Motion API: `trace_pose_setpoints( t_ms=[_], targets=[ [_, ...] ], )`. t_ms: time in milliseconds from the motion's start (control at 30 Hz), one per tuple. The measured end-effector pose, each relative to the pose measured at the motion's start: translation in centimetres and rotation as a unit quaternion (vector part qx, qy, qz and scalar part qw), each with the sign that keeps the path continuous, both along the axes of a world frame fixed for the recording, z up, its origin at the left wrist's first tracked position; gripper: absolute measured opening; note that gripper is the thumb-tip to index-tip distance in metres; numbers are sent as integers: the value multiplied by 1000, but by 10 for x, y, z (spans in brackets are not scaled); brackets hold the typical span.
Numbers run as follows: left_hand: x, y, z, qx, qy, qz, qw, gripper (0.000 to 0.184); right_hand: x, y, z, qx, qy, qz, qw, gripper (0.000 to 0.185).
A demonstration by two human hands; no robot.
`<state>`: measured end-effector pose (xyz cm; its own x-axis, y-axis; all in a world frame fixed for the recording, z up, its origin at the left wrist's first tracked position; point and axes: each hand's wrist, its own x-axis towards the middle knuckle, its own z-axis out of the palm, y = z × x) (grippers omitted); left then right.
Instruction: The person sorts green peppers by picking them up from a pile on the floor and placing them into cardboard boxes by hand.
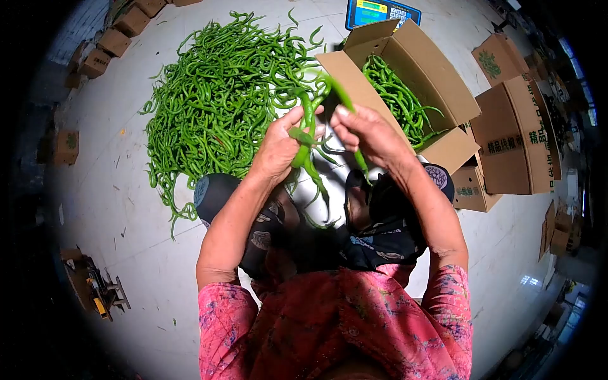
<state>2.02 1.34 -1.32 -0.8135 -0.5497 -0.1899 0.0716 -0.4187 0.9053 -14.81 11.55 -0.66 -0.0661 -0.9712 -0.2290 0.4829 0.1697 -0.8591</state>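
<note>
My left hand [278,147] is closed round a few long green chili peppers [308,114], which stick out above and below the fist. In my right hand [368,133] a green chili pepper is pinched between thumb and fingers; its upper part is smeared by motion and its tip hangs below the palm. Both hands are close together above my knees. A big heap of green chili peppers [212,101] lies on the floor beyond my left hand. Just past my right hand stands an open cardboard box [437,69] with more chili peppers [396,95] inside.
A blue digital scale [383,11] is behind the open box. More cardboard boxes [516,142] stand at the right, and others [114,43] line the far left. Loose peppers lie on the pale floor [145,209] near my feet. A dark metal object [104,291] is at lower left.
</note>
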Motion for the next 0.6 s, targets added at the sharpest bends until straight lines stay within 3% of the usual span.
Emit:
trace_pose_setpoints(
  t_ms=[100, 200, 233, 333, 433, 533, 600],
  targets=[
    [-2, 3, 4, -48, -36, 8, 998, 44, 1, -1, 10, 33, 18, -58, 998, 23],
    [-5, 6, -1, -345, -163, -1, 924, 48, 8, -3, 5, 44, 118, -63, 990, 26],
    [-5, 13, 1, -354, -193, 1, 915, 50, 13, -3, 11, 58, 151, -63, 985, 27],
    [-9, 21, -4, -406, -137, 24, 903, 49, 15, -12, -18, -3, 184, -126, 975, 24],
    [-9, 16, -2, -278, -129, 6, 952, 34, 10, -8, -9, -5, 194, -118, 974, 22],
    [-8, 3, -4, -24, 3, 14, 1000, 27, -2, -4, 5, 30, 102, -113, 988, 23],
    [-3, 1, -3, 35, 8, 25, 999, 26, -8, -8, 7, -28, 22, -160, 987, 17]
  ],
)
